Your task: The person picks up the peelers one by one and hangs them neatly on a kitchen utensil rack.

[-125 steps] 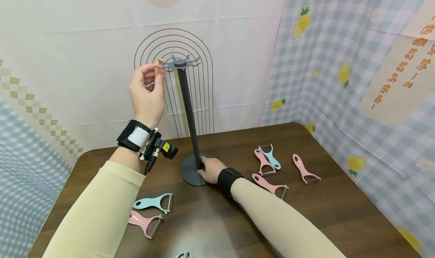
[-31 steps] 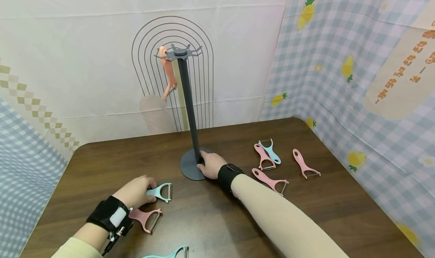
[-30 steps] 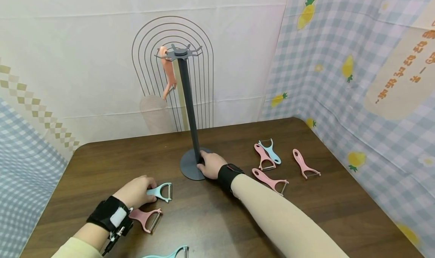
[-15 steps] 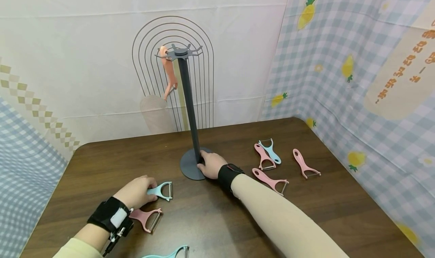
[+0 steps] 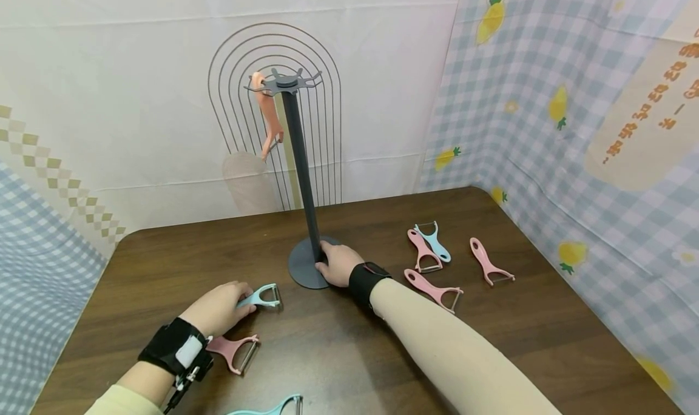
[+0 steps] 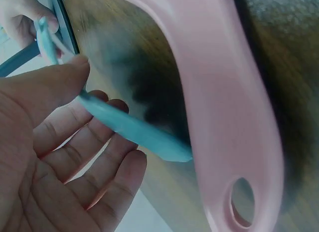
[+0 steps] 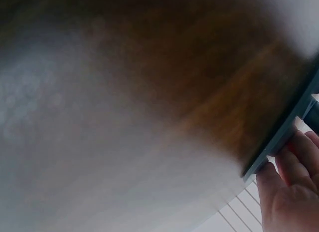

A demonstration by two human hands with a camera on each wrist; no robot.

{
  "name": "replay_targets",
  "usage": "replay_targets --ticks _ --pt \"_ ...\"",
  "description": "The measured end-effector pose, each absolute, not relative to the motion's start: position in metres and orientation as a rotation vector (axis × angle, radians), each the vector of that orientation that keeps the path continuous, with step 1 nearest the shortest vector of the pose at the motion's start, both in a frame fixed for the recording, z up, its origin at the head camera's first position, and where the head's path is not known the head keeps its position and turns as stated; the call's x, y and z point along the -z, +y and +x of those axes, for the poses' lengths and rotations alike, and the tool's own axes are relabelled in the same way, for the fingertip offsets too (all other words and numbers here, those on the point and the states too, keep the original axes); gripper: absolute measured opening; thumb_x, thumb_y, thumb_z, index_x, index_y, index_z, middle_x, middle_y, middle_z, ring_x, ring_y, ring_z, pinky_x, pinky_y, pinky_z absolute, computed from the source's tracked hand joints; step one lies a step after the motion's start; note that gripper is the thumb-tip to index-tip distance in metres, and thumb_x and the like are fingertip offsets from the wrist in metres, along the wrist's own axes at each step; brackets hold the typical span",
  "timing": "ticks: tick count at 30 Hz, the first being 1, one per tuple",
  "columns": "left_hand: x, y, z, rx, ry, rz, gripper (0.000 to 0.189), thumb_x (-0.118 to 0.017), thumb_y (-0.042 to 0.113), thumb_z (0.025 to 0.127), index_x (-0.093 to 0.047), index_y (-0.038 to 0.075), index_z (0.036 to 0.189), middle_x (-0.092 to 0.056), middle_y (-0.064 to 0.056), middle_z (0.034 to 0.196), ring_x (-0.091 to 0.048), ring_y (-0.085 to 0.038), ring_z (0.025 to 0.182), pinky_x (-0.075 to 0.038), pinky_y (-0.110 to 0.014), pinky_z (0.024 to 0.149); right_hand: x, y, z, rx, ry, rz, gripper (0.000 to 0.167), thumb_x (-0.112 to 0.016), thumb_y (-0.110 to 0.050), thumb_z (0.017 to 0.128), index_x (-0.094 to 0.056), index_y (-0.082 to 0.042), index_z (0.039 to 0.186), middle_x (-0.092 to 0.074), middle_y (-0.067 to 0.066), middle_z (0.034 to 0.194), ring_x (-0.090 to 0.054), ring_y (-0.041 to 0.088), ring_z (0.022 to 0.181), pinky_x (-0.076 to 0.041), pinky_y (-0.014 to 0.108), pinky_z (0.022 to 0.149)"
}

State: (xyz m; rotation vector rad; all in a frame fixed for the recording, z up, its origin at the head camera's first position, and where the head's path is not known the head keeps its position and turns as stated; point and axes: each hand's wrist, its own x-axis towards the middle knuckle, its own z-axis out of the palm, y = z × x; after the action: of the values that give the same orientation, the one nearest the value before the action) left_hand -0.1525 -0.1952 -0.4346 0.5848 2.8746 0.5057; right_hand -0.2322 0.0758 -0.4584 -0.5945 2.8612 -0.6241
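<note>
My left hand (image 5: 215, 310) pinches a light blue peeler (image 5: 266, 296) by its handle, between thumb and fingers. Its bladed head points away to the right, raised at a tilt. In the left wrist view the blue handle (image 6: 134, 127) runs across the fingers, and a pink peeler (image 6: 229, 92) fills the near side. That pink peeler (image 5: 232, 349) lies just below my left hand in the head view. My right hand (image 5: 340, 264) holds the dark grey stand (image 5: 301, 178) at the foot of its pole, fingers over the round base. An orange-pink peeler (image 5: 267, 113) hangs from a left hook of the stand.
Right of the stand lie a pink peeler (image 5: 420, 245) crossed with a light blue peeler (image 5: 438, 248), another pink peeler (image 5: 431, 287) and a third pink one (image 5: 483, 260). A turquoise peeler (image 5: 267, 411) is partly cut off at the bottom. Cloth (image 5: 382, 99) hangs behind the wooden table (image 5: 349, 354).
My left hand let go of the orange-pink peeler, which now hangs on the hook, and came down to the light blue peeler. Its head has since tipped up. My right hand stays at the base.
</note>
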Motion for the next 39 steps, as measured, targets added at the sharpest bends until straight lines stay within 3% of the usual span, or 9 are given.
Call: replay_targets --ticks 6,12,19,25,35,39 --pt "0.4350 -0.1958 -0.1532 -0.432 2.938 0.658 0.004 -0.068 0.007 0.089 -0.064 0.006 0.090 -0.055 0.001 0.078 -0.049 -0.013 0.070 -0.044 -0.035 0.064 0.4589 0.0751 -0.2327 0.622 2.867 -0.603 0.052 -0.058 -0.030 0.098 -0.045 -0.007 0.142 -0.064 0.009 0.123 -0.060 0.023 0.113 -0.046 0.037 0.097" --pt "0.4353 -0.1985 -0.1548 -0.418 2.987 0.646 0.010 -0.062 0.000 0.089 -0.064 0.009 0.086 -0.062 0.000 0.080 -0.056 -0.015 0.073 -0.048 -0.037 0.066 0.4600 0.0746 -0.2332 0.626 2.863 -0.591 0.051 -0.059 -0.030 0.098 -0.046 -0.008 0.142 -0.064 0.008 0.124 -0.060 0.023 0.114 -0.045 0.037 0.097" --pt "0.4380 -0.1981 -0.1566 -0.510 2.897 0.575 0.003 -0.065 0.010 0.091 -0.066 0.008 0.090 -0.059 0.000 0.080 -0.053 -0.013 0.073 -0.047 -0.035 0.067 0.4597 0.0746 -0.2329 0.623 2.871 -0.599 0.052 -0.059 -0.030 0.097 -0.046 -0.007 0.142 -0.063 0.009 0.124 -0.060 0.023 0.114 -0.045 0.037 0.097" --pt "0.4303 -0.1980 -0.1536 -0.487 2.847 0.581 0.021 -0.078 0.024 0.081 -0.067 0.010 0.093 -0.060 0.002 0.085 -0.057 -0.016 0.080 -0.048 -0.042 0.073 0.4589 0.0750 -0.2331 0.621 2.865 -0.600 0.052 -0.059 -0.030 0.098 -0.045 -0.007 0.142 -0.063 0.009 0.124 -0.060 0.023 0.113 -0.045 0.037 0.097" --pt "0.4321 -0.1967 -0.1517 -0.401 2.912 0.677 0.020 -0.079 0.010 0.075 -0.060 0.017 0.071 -0.052 0.004 0.074 -0.048 -0.012 0.067 -0.042 -0.037 0.063 0.4584 0.0751 -0.2326 0.611 2.859 -0.580 0.053 -0.058 -0.030 0.098 -0.044 -0.007 0.143 -0.062 0.009 0.127 -0.058 0.023 0.116 -0.044 0.036 0.098" --pt "0.4288 -0.1993 -0.1534 -0.399 2.900 0.677 0.015 -0.076 0.015 0.081 -0.063 0.017 0.075 -0.055 0.006 0.075 -0.049 -0.011 0.068 -0.042 -0.037 0.063 0.4580 0.0753 -0.2333 0.621 2.853 -0.584 0.053 -0.058 -0.030 0.098 -0.044 -0.007 0.144 -0.061 0.010 0.127 -0.058 0.024 0.116 -0.044 0.037 0.098"
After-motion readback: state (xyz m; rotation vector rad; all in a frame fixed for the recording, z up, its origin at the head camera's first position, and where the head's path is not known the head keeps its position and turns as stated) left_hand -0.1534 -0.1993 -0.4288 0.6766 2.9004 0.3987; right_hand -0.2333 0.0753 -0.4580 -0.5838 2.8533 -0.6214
